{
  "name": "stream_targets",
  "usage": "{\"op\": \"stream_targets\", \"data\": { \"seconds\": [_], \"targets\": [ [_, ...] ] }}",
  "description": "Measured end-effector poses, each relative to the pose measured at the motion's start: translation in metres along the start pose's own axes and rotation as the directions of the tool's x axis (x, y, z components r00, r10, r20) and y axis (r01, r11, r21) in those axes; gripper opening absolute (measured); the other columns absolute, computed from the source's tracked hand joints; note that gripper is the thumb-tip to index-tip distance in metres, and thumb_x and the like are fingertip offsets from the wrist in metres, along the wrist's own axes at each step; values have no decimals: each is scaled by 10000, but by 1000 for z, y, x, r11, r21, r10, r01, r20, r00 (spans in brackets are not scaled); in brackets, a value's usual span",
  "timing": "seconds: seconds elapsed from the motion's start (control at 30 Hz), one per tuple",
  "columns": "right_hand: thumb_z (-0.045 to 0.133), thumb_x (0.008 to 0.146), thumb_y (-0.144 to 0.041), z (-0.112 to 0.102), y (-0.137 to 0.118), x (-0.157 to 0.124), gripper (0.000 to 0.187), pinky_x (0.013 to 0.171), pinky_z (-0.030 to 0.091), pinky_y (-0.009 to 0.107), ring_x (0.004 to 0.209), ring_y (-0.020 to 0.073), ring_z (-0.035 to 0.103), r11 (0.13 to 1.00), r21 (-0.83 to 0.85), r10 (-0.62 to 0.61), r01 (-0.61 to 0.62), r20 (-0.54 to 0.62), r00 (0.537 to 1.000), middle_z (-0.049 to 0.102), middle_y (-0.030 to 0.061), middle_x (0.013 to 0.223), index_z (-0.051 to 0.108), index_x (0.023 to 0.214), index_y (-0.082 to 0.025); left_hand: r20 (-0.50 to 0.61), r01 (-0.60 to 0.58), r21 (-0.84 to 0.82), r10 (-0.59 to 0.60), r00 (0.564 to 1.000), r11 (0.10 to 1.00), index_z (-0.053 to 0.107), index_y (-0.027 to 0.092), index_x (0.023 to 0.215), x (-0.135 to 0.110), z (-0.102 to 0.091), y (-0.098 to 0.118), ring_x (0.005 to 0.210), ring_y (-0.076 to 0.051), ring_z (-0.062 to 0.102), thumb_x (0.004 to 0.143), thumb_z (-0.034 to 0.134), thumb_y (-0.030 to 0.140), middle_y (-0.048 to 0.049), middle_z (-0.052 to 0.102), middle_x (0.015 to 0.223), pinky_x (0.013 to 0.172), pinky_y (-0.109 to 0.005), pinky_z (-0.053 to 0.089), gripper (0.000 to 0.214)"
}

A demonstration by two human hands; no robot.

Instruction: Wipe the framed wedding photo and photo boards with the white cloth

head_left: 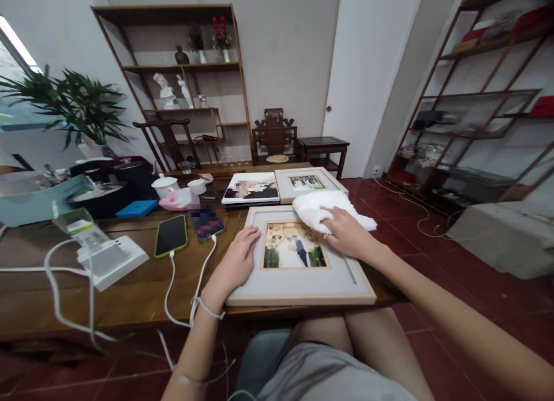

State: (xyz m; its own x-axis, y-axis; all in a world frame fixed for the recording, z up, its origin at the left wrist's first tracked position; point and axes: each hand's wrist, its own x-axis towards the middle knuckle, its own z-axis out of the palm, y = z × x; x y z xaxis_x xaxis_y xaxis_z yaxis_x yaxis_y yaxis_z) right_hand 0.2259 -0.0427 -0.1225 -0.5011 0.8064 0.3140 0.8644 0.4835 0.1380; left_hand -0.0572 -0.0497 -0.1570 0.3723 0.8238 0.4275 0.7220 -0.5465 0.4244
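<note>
A framed wedding photo (295,245) with a pale mat and light wood edge lies flat on the table before me. My left hand (239,257) rests along its left side, fingers stretched out over the rim. In my right hand (344,231) is a bunched white cloth (315,208), pressed on the frame's top right corner and partly hanging past its right edge. Behind it lies a second framed photo (308,183), which the cloth overlaps in view. A photo album or panel with a couple's picture (251,188) sits beside that frame.
Two phones, one green-cased (171,237) and one dark (208,223), lie left with white charging cables. A white power strip (119,262), blue box (136,208), pink bag (178,198) and white teapot (165,185) share the wooden table (130,306). Shelves (186,66) stand behind.
</note>
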Motion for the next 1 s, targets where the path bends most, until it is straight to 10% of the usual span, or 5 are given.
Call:
{"op": "stream_targets", "data": {
  "seconds": [0.2,0.43,0.6,1.0],
  "targets": [
    [462,715,-102,-1,-7,13,267,938,321,416,1093,302,496,1000,-12,-14,14,29,999,633,178,1022,656,898,-106,-42,26,42,-25,999,999,600,96,1124,3,6,-5,1250,-237,443,849,325,124,-152,547,1270,1070,-440,338,390],
    [488,712,-141,-58,-60,-62,208,757,409,367,837,269,576,987,157,-64,38,161,985,654,120,862,647,823,-213,-6,68,19,-68,998,998,575,73,1177,3,3,4,1283,-234,408,889,346,235,-159,527,1307,1091,-433,298,402],
    [527,657,-143,-63,-86,-79,245,848,407,371,1040,279,541,970,238,-70,50,76,995,654,104,1035,654,836,-252,62,33,-11,-33,998,999,563,128,1209,3,-1,7,1304,-223,380,890,381,293,-118,491,1353,1090,-446,290,402],
    [455,727,-69,2,15,35,325,947,309,441,1195,320,410,997,45,55,-55,6,998,577,191,1165,627,1002,-78,132,29,-37,-24,991,999,550,128,1233,3,-10,11,1306,-198,376,887,367,257,-100,466,1374,1101,-408,274,411]
  ]
}}
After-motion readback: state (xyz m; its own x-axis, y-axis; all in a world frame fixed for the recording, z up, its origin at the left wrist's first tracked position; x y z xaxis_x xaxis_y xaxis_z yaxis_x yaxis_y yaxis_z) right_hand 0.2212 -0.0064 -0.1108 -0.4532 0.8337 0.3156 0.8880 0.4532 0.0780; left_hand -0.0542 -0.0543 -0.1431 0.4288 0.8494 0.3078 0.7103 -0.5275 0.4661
